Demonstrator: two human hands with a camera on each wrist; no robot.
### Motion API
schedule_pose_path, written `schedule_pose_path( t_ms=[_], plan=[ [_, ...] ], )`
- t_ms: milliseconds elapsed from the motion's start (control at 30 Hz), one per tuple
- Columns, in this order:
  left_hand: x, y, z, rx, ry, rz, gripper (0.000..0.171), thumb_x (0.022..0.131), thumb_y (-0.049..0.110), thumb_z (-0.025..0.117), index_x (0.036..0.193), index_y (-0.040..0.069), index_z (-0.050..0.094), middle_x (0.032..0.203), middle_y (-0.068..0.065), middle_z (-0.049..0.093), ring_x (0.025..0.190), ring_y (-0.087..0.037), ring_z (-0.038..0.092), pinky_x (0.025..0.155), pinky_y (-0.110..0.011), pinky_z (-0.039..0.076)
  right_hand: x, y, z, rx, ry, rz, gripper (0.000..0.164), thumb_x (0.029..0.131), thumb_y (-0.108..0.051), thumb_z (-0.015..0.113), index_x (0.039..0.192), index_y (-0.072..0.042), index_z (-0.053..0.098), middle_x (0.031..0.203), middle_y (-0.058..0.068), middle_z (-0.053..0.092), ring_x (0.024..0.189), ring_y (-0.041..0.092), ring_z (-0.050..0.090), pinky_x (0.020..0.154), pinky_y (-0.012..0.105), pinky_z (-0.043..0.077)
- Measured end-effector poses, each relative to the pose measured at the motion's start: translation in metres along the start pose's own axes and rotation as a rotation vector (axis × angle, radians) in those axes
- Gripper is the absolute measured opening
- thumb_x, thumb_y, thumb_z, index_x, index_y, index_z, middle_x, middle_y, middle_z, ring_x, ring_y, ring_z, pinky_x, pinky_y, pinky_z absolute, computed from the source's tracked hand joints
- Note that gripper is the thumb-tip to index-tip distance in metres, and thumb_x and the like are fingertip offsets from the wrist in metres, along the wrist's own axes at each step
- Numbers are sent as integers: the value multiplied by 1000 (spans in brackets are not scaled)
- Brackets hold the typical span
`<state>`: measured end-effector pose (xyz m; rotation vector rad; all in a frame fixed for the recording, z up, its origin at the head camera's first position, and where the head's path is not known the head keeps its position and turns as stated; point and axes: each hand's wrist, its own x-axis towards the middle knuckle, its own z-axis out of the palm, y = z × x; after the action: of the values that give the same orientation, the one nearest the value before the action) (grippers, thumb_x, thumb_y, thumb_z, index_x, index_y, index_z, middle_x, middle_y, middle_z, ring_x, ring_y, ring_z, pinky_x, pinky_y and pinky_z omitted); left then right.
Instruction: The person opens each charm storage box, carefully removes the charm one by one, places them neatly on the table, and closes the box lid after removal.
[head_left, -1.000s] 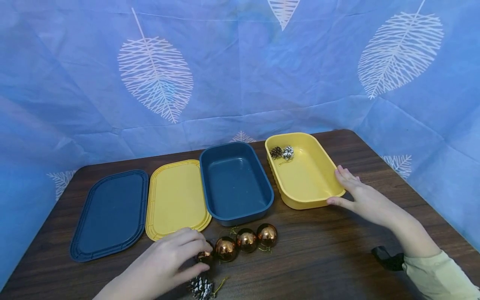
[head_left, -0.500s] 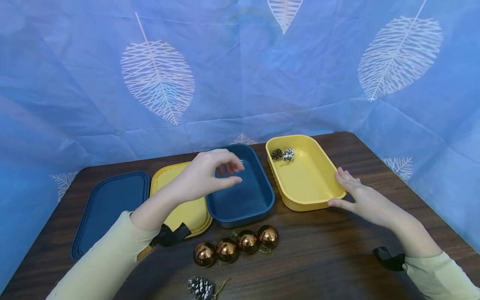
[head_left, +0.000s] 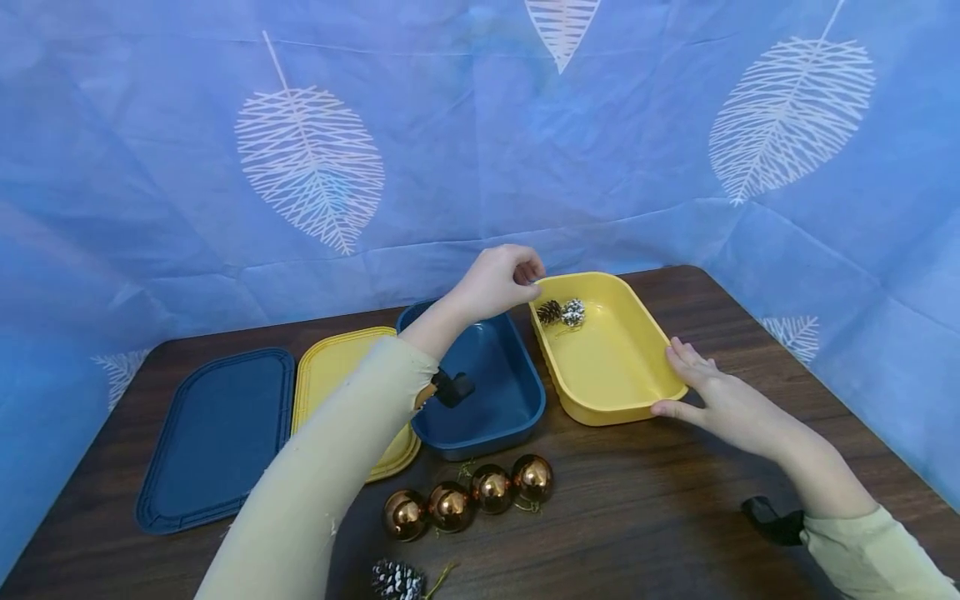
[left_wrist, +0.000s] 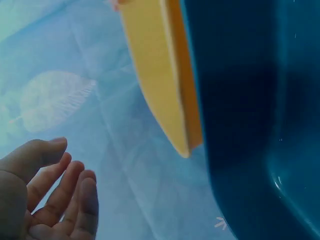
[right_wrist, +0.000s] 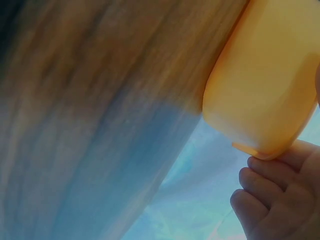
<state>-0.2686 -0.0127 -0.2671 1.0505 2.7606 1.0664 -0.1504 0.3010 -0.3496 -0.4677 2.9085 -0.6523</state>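
Observation:
My left hand (head_left: pixel 501 283), fingers loosely bent and holding nothing, is at the back-left corner of the yellow container (head_left: pixel 618 367) in the head view. Whether it touches the rim cannot be told. In the left wrist view, thumb and fingers of this left hand (left_wrist: pixel 55 195) stand apart. My right hand (head_left: pixel 723 400) rests on the container's front-right corner, thumb at the front and fingers along the right side. Inside, toward the back left, lie a brown pinecone (head_left: pixel 549 312) and a snowy-white one (head_left: pixel 573 312).
The blue container (head_left: pixel 487 392) stands left of the yellow one, partly under my left forearm. A yellow lid (head_left: pixel 330 358) and a blue lid (head_left: pixel 217 433) lie further left. Several copper bauble ornaments (head_left: pixel 491 488) line up in front; a frosted pinecone (head_left: pixel 396 578) lies nearest.
My left hand has gone from beside the leftmost bauble, over the blue container, to the yellow container's back-left corner. My right hand stays at its corner. The baubles and pinecones keep their places.

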Motion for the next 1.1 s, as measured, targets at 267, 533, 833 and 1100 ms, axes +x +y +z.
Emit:
schedule_pose_path(
  t_ms=[267,533,833,1100],
  plan=[
    [41,-20,35,136,-35,-49,21,95,12,61,114,5,63,115,-10,59,105,-19,54,87,-27,44,0,0,3,-6,6,9,99,86,-58,60,152,-5,10,158,17,0,138,49,7,102,69,15],
    [56,-32,74,203,-128,-95,36,95,8,60,131,4,57,128,-10,56,118,-20,51,93,-26,44,-2,2,3,-8,6,17,99,85,-57,61,152,-5,10,158,16,0,137,51,9,102,69,15],
    [65,-37,91,271,-170,-186,41,96,-2,50,136,7,53,133,-7,54,122,-19,49,92,-25,44,1,-1,2,-16,6,6,99,85,-58,60,152,-5,11,158,16,1,136,52,11,101,69,18],
    [70,-31,101,455,-188,-236,25,96,-1,52,114,12,62,103,-3,59,86,-14,50,68,-27,41,0,-1,1,-19,8,19,99,85,-58,60,152,-5,11,158,16,0,135,54,11,100,70,18]
  ],
)
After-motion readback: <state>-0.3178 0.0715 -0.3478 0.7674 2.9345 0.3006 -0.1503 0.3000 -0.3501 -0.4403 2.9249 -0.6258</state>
